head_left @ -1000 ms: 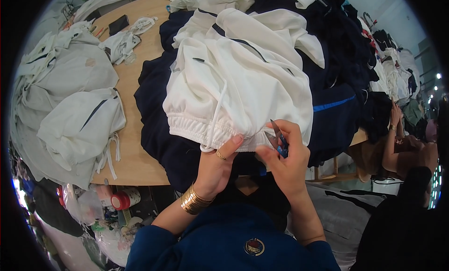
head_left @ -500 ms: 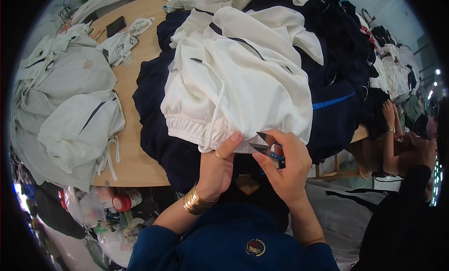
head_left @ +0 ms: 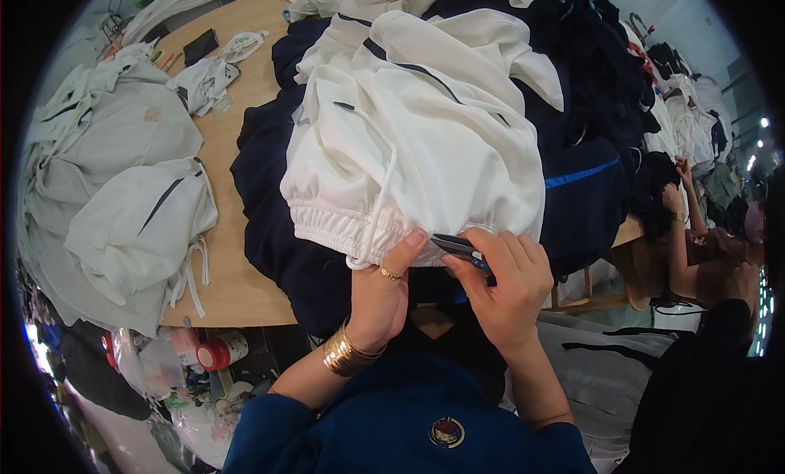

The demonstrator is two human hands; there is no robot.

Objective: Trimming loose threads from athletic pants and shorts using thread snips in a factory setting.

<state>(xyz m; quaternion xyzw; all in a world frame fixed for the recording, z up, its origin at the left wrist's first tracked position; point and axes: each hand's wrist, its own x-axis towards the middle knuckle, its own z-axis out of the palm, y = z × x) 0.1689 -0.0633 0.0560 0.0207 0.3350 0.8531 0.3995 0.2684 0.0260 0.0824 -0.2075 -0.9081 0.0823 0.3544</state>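
White pants [head_left: 466,163] with a gathered elastic waistband [head_left: 327,225] lie spread in front of me, over a pile of dark navy garments [head_left: 270,196]. A white drawstring [head_left: 381,196] hangs across the waistband. My left hand [head_left: 383,290] pinches the waistband's edge, thumb on top and fingers underneath. In my right hand [head_left: 503,282] is a pair of thread snips [head_left: 458,247] with dark blades and a blue handle. The blades are closed together, their tips at the waistband just right of my left thumb.
Grey-white garments [head_left: 139,204] are heaped along the left of the wooden table [head_left: 237,286]. A dark phone-like rectangle [head_left: 201,46] lies at the back left. Below the table edge is a red-capped bottle [head_left: 214,353]. Another person's arms [head_left: 680,221] are at the far right.
The snips' blades have gone from spread apart to closed together. My right hand has turned slightly. My left hand keeps its pinch on the waistband.
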